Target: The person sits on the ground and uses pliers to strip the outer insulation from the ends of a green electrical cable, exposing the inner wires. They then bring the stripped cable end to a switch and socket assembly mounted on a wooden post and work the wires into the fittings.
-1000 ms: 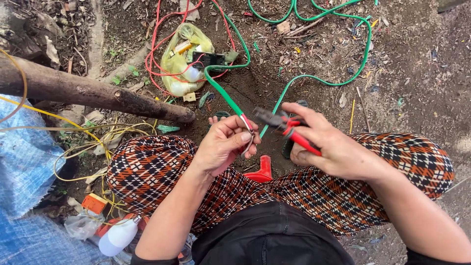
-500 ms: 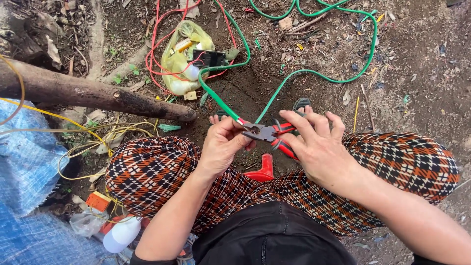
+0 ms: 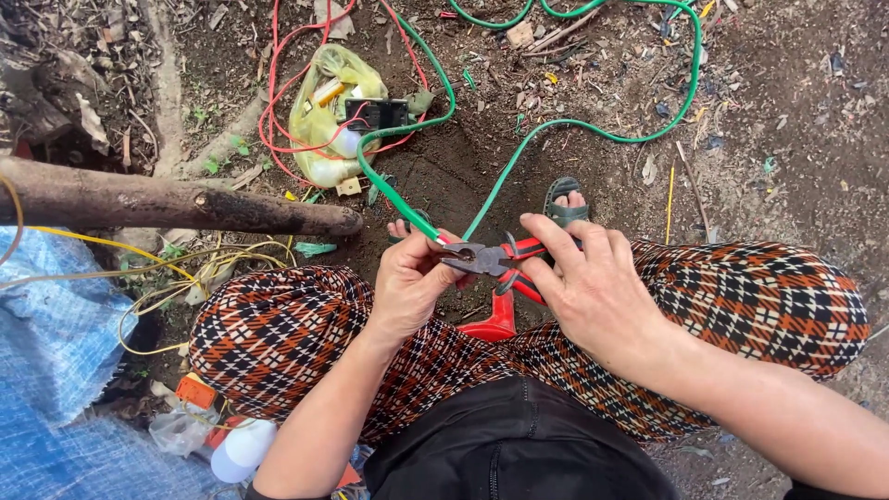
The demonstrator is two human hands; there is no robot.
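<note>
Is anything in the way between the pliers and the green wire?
Nothing visible is. The left hand holds the end of the green wire up, and the right hand brings the red-handled pliers right to that end. The pliers' tip meets the wire beside the left fingers.

We note smooth, glossy green plastic sheathing on the cable (image 3: 407, 208); dull grey metal jaws and red plastic handles on the pliers (image 3: 495, 262); a rough wooden branch (image 3: 176, 206); woven blue tarpaulin (image 3: 51, 343); matt checked cloth trousers (image 3: 278, 333).
</note>
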